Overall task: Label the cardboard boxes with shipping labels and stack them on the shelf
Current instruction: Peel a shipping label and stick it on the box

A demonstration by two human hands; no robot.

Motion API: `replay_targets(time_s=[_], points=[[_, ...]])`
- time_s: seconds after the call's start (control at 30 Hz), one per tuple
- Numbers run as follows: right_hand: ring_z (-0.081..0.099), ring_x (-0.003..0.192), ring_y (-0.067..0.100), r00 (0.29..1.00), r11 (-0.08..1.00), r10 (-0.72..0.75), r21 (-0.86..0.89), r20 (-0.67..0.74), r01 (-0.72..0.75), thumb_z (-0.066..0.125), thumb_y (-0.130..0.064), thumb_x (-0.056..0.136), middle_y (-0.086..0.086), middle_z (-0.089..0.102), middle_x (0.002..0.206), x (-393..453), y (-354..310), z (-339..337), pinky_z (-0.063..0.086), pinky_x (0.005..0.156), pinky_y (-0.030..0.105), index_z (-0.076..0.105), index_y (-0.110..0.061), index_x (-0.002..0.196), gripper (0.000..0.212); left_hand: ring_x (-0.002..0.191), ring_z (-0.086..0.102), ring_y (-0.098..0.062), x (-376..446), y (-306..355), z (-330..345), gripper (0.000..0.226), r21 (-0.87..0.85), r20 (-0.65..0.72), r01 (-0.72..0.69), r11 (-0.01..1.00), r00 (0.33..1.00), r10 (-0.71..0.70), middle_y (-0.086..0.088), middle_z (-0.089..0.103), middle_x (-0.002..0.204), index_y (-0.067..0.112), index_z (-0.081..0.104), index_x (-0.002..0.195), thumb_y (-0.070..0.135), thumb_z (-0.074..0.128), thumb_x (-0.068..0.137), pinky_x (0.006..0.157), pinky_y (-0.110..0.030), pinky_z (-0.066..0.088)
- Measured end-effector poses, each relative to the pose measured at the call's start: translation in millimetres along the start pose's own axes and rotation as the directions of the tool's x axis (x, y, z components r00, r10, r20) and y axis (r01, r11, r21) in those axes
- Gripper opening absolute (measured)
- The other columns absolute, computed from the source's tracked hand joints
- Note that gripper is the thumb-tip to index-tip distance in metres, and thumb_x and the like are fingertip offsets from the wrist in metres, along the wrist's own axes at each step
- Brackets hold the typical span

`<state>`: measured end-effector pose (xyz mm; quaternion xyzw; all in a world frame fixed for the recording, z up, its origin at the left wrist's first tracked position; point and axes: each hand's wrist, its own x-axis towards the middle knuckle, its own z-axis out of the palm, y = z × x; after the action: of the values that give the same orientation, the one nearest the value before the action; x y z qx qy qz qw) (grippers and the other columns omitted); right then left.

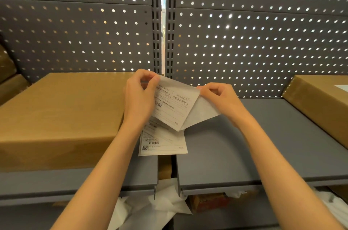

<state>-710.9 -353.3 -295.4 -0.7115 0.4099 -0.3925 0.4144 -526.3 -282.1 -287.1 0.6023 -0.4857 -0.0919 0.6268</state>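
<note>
Above a grey metal shelf [244, 145], the left hand [140, 97] and right hand [219, 98] pinched a white printed shipping label [174, 109], peeling its backing paper [202, 112]; a flat brown cardboard box [62, 116] lay at nine o'clock.

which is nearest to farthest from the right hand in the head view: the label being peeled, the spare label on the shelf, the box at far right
1. Label being peeled: pinched at its corner by the right hand.
2. Spare label: flat on the shelf, below and to the left.
3. Cardboard box: at the far right edge.
</note>
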Motion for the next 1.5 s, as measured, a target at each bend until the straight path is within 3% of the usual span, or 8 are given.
replay_targets(time_s=[0.13, 0.33, 0.8, 1.03, 1.33, 1.5], points=[[0.057, 0.073, 0.007, 1.000, 1.000, 0.012, 0.003, -0.005, -0.012, 0.060, -0.025, 0.090, 0.006, 0.069, 0.083, -1, 3, -3, 0.042, 0.072, 0.025, 0.071, -0.013, 0.082, 0.019, 0.074, 0.054, 0.001, 1, 1, -1, 0.006, -0.012, -0.005, -0.002, 1.000, 1.000, 0.002, 0.014, 0.059, 0.081, 0.016, 0.062, 0.089, 0.016, 0.056, 0.091, 0.065, -0.005, 0.042], [0.061, 0.079, 0.009, 0.998, 0.999, 0.041, -0.020, -0.037, -0.042, 0.061, -0.027, 0.090, 0.007, 0.072, 0.098, 0, 11, -4, 0.047, 0.076, 0.028, 0.072, -0.015, 0.083, 0.018, 0.074, 0.053, -0.002, 2, 0, -2, 0.006, -0.029, -0.028, -0.004, 1.000, 1.000, 0.003, 0.012, 0.059, 0.080, 0.017, 0.061, 0.089, 0.018, 0.056, 0.092, 0.066, -0.012, 0.042], [0.053, 0.053, -0.007, 0.994, 0.996, 0.068, -0.042, -0.083, -0.072, 0.061, -0.025, 0.090, -0.015, 0.061, 0.059, -2, 29, -14, 0.041, 0.052, 0.008, 0.071, -0.017, 0.079, 0.017, 0.073, 0.055, -0.007, 3, 1, -4, 0.004, -0.099, -0.133, 0.007, 0.995, 0.991, -0.020, 0.010, 0.059, 0.082, 0.013, 0.059, 0.092, 0.014, 0.055, 0.092, 0.071, -0.026, 0.050], [0.056, 0.053, -0.007, 0.995, 0.995, 0.061, -0.076, -0.084, -0.067, 0.061, -0.024, 0.091, -0.004, 0.065, 0.071, -4, 37, -20, 0.044, 0.050, 0.009, 0.072, -0.011, 0.087, 0.018, 0.086, 0.058, -0.018, 6, 1, -4, 0.011, -0.126, -0.184, 0.013, 0.992, 0.982, -0.037, 0.007, 0.060, 0.087, 0.023, 0.057, 0.084, 0.016, 0.055, 0.091, 0.078, -0.038, 0.052], [0.056, 0.064, 0.004, 0.990, 0.991, 0.086, -0.092, -0.114, -0.096, 0.060, -0.023, 0.091, -0.001, 0.065, 0.076, -4, 49, -29, 0.043, 0.055, 0.011, 0.072, -0.009, 0.088, 0.019, 0.081, 0.056, -0.014, 4, 2, -3, 0.004, -0.136, -0.199, 0.009, 0.991, 0.979, -0.037, -0.002, 0.060, 0.091, 0.014, 0.055, 0.090, 0.015, 0.052, 0.092, 0.067, -0.025, 0.048], [0.050, 0.072, 0.014, 0.985, 0.990, 0.086, -0.102, -0.148, -0.102, 0.061, -0.028, 0.090, 0.005, 0.059, 0.075, -3, 57, -33, 0.039, 0.067, 0.030, 0.069, -0.003, 0.085, 0.027, 0.081, 0.056, -0.009, 6, 2, -2, 0.005, -0.141, -0.205, 0.019, 0.990, 0.978, -0.048, 0.000, 0.060, 0.091, 0.013, 0.055, 0.091, 0.016, 0.053, 0.093, 0.063, -0.020, 0.046]])
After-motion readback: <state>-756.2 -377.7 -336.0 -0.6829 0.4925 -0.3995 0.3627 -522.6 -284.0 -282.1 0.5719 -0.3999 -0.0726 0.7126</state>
